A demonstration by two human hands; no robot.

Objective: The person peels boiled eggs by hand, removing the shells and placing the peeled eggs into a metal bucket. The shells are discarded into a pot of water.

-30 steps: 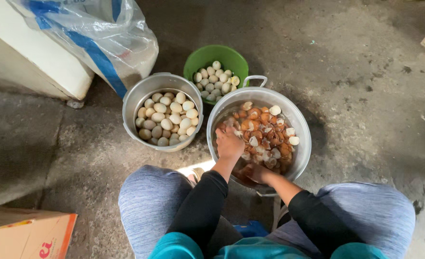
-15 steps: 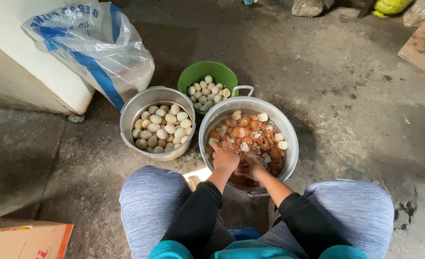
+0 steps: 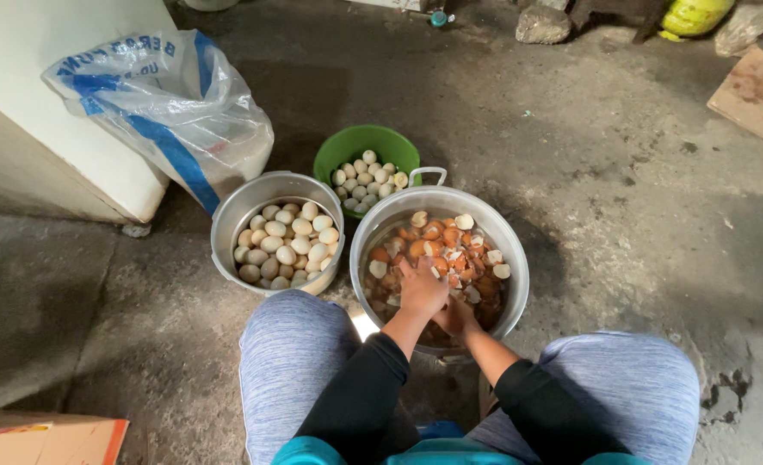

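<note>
The person wears long black sleeves (image 3: 360, 387), close-fitting, running down to the wrists and ending plainly with no cuffs or buttons showing. Both hands are bare: the left hand (image 3: 422, 291) and the right hand (image 3: 455, 316) carry no gloves, rings or watch that can be made out. Over the knees stretch heathered blue-grey leggings (image 3: 291, 362), a mottled knit with no visible seam or print. At the waist shows a teal garment (image 3: 450, 452), smooth, with a darker blue patch just above it.
</note>
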